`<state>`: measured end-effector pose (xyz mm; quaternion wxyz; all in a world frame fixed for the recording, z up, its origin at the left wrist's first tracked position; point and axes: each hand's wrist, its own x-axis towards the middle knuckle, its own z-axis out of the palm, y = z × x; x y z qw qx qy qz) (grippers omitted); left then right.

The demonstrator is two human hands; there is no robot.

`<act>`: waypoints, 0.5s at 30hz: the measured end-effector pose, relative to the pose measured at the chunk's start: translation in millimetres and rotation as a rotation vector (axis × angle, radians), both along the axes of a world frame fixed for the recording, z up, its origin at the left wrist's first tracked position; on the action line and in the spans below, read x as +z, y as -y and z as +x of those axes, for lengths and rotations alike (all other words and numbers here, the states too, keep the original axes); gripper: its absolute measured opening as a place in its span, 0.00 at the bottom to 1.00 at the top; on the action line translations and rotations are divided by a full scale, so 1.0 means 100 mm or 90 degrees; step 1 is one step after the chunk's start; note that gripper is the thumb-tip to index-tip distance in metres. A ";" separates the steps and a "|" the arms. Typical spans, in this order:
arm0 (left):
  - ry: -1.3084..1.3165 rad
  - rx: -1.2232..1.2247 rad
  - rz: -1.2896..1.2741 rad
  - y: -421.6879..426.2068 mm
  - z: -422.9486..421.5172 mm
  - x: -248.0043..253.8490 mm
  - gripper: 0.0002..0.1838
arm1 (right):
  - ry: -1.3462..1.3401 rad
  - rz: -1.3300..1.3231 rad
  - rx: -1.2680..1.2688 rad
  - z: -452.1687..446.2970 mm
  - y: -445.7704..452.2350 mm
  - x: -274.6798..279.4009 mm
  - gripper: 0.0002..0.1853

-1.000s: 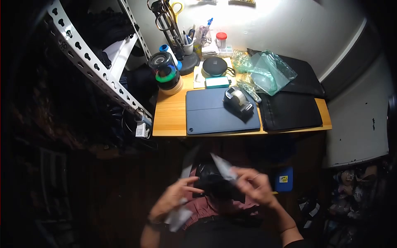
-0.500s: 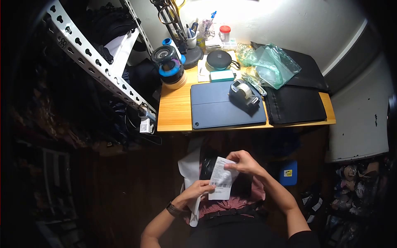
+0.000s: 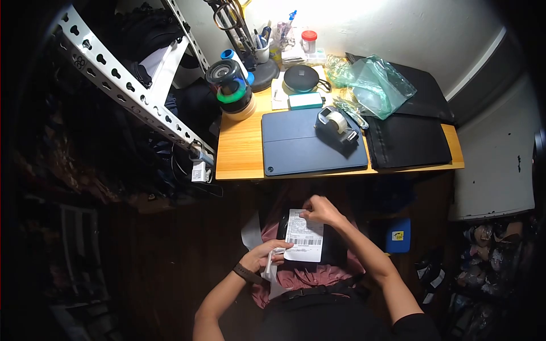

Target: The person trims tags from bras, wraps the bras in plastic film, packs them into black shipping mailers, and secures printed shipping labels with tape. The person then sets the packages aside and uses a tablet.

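Observation:
A white printed label (image 3: 307, 236) with a barcode lies over a black plastic package (image 3: 333, 247) on my lap. My left hand (image 3: 263, 256) is closed on a crumpled white paper strip (image 3: 271, 271), its thumb touching the label's lower left edge. At the label's top, my right hand (image 3: 322, 210) has its fingers curled in, with thumb and fingertips pinching the upper edge. Pink fabric (image 3: 301, 277) covers my lap beneath the package. Part of the package is hidden under the label and my hands.
In front stands a wooden desk (image 3: 236, 150) with a blue tablet case (image 3: 290, 145), a tape dispenser (image 3: 336, 125), a black pouch (image 3: 409, 142) and a green plastic bag (image 3: 381, 85). A white metal shelf (image 3: 128, 85) rises at left. A blue box (image 3: 397, 235) sits low at right.
The label now lies straighter and flatter over the package. My right hand has moved slightly up and left and curled in. My left hand has shifted left and holds the white strip bunched up.

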<state>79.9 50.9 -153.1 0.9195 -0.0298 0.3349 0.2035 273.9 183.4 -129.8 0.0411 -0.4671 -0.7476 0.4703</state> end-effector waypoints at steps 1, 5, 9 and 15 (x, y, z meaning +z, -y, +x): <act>-0.026 -0.004 -0.006 -0.03 0.01 0.01 0.08 | 0.017 0.026 -0.006 -0.02 0.03 0.00 0.14; 0.003 -0.026 0.019 -0.03 -0.04 -0.10 0.09 | 0.156 0.340 0.016 -0.13 0.45 0.35 0.24; -0.001 -0.011 -0.052 0.09 -0.10 -0.11 0.09 | 0.028 0.323 0.002 -0.22 1.01 -0.26 0.32; -0.216 -0.155 0.098 0.18 -0.43 0.57 0.19 | 0.121 0.375 -0.006 -0.22 1.00 -0.35 0.47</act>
